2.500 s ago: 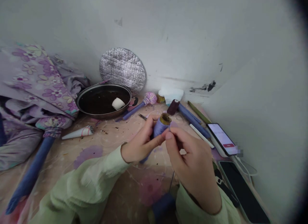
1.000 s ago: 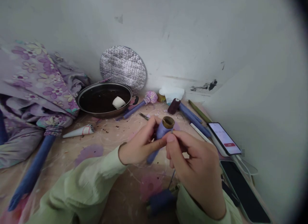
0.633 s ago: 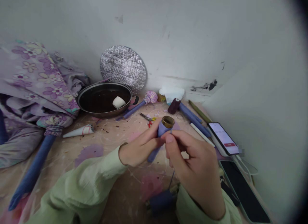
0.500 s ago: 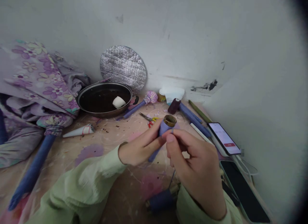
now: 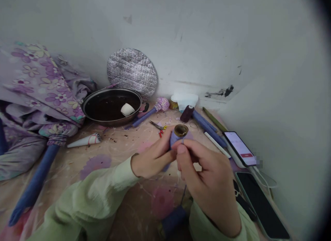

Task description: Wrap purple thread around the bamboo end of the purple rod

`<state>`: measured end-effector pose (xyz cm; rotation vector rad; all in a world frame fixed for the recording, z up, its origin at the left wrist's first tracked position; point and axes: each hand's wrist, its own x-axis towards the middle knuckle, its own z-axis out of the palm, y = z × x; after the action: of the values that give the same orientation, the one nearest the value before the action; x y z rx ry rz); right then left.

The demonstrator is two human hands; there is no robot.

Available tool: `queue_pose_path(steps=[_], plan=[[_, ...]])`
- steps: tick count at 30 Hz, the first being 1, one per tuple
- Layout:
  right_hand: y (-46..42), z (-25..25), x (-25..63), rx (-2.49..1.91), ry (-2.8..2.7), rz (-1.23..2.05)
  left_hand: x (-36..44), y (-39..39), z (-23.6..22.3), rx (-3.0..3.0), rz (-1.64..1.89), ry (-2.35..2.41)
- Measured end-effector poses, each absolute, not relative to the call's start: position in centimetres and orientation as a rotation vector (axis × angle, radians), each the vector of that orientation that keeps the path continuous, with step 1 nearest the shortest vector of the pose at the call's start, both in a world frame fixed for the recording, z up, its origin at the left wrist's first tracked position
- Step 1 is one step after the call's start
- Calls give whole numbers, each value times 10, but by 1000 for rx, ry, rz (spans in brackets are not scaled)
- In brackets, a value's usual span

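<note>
Two phones [image 5: 240,149], scissors [image 5: 156,125], maroon spool [image 5: 187,114], lilac spool [image 5: 175,139]

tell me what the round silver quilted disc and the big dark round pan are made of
The round silver quilted disc looks like foil-faced insulation: shiny, crinkled, diamond-stitched; its core is hidden. The big dark round pan looks like metal, with a steel-toned rim and glossy dark inside, possibly nonstick.
</note>
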<state>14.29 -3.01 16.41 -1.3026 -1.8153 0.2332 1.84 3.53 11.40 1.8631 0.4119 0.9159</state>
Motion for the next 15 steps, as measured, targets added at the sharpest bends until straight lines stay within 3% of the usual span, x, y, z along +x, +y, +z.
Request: queue_pose_path(steps=[15], plan=[[-28, 162, 143, -1326, -1812, 215, 18, 37, 110, 1860, 918, 433]])
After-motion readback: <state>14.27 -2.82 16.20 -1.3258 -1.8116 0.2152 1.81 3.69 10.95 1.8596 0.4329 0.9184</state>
